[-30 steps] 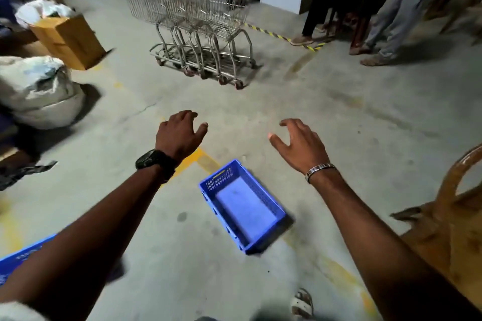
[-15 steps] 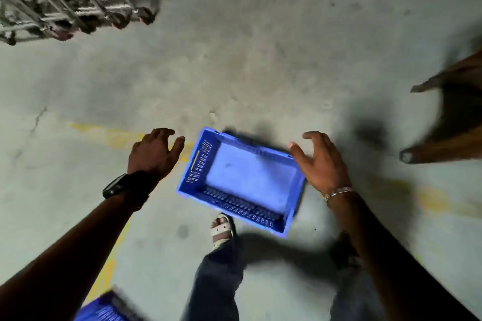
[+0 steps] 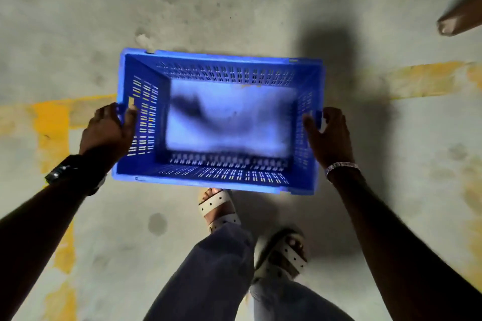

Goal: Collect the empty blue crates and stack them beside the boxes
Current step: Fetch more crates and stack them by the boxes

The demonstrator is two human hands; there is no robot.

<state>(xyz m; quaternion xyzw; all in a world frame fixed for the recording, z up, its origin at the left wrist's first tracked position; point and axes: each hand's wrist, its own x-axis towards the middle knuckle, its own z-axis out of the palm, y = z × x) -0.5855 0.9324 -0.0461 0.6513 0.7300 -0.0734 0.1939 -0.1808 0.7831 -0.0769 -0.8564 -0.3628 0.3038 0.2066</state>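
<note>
An empty blue crate (image 3: 224, 73) with slotted walls fills the middle of the head view, seen from straight above. My left hand (image 3: 107, 130), a black watch on its wrist, grips the crate's left short wall. On the right short wall my right hand (image 3: 328, 135), with a metal bracelet, grips the rim, fingers curled over it. The crate is blurred by motion and I cannot tell whether it rests on the concrete floor or is lifted off it.
My two feet in white sandals (image 3: 219, 208) stand just below the crate. Worn yellow painted lines (image 3: 52, 122) cross the concrete floor. A brown wooden leg tip (image 3: 459, 21) juts in at the upper right.
Both hands have closed onto the crate's short walls, which they only hovered near before. The view has tilted straight down and closer; the trolleys are out of sight.
</note>
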